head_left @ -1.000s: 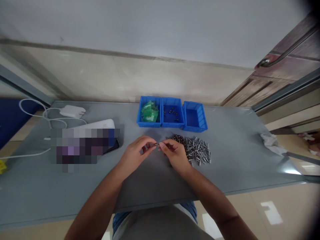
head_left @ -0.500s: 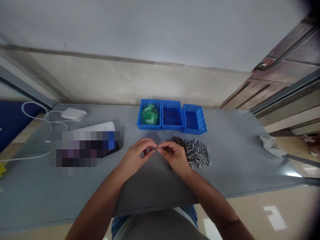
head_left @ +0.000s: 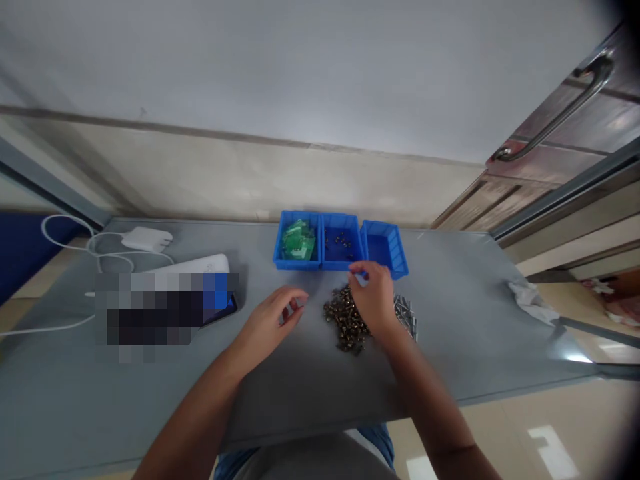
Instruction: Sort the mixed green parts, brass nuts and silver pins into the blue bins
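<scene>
My right hand (head_left: 374,293) is raised over the table at the front edge of the middle and right blue bins. Its thumb and index finger are pinched together; anything between them is too small to make out. My left hand (head_left: 274,317) hovers to the left, fingers curled with a gap between thumb and fingertips, nothing seen in it. Between the hands lies a pile of small brass-coloured metal fittings (head_left: 347,325). Beyond it, partly behind my right hand, are silver metal pins (head_left: 406,315). Several small fittings lie in the middle blue bin (head_left: 342,265).
The left blue bin (head_left: 297,265) holds green pieces (head_left: 299,241). The right blue bin (head_left: 383,247) adjoins the middle one. At left are a white charger (head_left: 145,239) with cable, a white device (head_left: 213,264) and a blurred area. Crumpled white tissue (head_left: 531,301) lies at right.
My hands have come apart. The right hand has moved up and right toward the bins, uncovering the fittings pile. My left hand has stayed nearly in place.
</scene>
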`<state>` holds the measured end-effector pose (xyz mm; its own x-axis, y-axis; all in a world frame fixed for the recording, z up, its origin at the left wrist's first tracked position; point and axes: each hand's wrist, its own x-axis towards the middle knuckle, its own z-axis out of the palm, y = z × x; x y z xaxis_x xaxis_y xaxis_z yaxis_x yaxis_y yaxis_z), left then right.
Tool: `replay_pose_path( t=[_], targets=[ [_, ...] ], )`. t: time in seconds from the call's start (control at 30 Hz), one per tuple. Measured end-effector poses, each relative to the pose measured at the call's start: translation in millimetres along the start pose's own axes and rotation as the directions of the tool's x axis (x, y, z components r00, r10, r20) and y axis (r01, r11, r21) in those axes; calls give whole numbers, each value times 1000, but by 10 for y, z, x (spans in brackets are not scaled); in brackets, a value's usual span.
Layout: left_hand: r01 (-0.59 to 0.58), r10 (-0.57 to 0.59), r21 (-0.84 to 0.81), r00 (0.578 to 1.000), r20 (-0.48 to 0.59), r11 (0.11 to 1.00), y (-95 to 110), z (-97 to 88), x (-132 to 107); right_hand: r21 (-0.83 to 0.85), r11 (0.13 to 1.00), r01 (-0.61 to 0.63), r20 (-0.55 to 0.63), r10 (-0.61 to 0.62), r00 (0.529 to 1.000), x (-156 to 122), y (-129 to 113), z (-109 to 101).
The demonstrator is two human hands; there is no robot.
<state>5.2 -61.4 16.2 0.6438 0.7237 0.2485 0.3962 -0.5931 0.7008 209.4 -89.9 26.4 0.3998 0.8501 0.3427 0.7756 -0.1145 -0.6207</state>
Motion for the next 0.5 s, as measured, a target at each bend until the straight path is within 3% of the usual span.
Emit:
replay_pose_path(
  t=[0.1, 0.23, 0.4, 0.5],
  targets=[
    [-1, 1, -4, 1000, -9, 1000, 0, 17, -7, -142, 990, -4, 173, 29, 984, -171, 121, 150],
    [17, -17, -5, 1000, 19, 1000, -4, 35, -5, -215, 977, 13, 271, 47, 961, -246, 129, 202],
    [26, -26, 9, 999, 39, 1000, -4, 45, 4, -182, 983, -17, 308, 73, 949, -245, 96, 213],
    [36, -36, 21, 998, 45, 999, 1, 50, -2, -116, 992, -41, 247, 69, 966, -260, 90, 216]
  ],
)
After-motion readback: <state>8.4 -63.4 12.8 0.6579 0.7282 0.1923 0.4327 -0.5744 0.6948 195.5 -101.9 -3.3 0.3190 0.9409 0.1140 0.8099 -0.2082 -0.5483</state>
